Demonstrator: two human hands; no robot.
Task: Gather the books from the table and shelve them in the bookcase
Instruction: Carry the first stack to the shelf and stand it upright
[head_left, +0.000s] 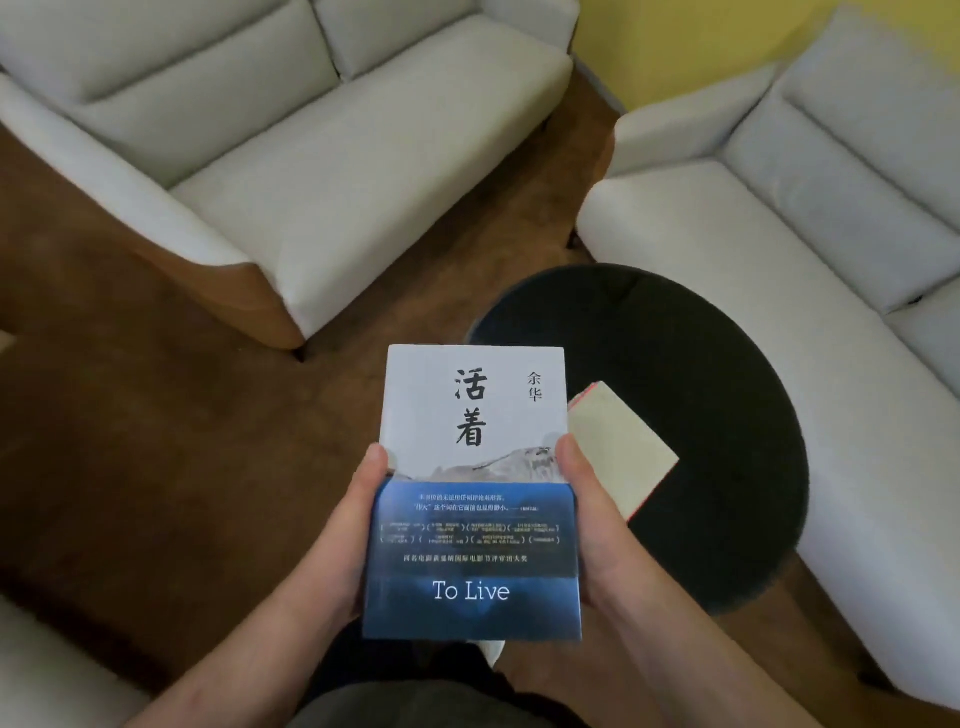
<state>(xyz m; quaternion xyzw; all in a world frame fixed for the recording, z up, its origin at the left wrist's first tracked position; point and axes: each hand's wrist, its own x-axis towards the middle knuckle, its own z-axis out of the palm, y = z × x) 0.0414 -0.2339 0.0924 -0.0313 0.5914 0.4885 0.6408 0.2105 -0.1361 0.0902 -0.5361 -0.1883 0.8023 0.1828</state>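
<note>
1. You hold a white and blue book (471, 499) with both of your hands, in front of you and above the floor, with its front cover facing up to you. The cover has black Chinese characters and the words "To Live" on the blue band.
2. Your left hand (347, 530) grips the left edge of this book; the thumb lies on the cover, and the other fingers are hidden under it.
3. Your right hand (597, 525) grips the right edge in the same way, thumb on the cover, the other fingers out of view below.
4. A cream book (623, 457) with a red edge lies flat on the round black tabletop (701, 353), just to the right of the book you hold. Its left part is hidden behind that book and your right hand.
5. A pale sofa (311, 156) stands beyond the tabletop on the left, and a second pale sofa (810, 270) stands at the right side.
6. The floor (130, 415) is brown, and a yellow wall (675, 41) shows between the two sofas.
</note>
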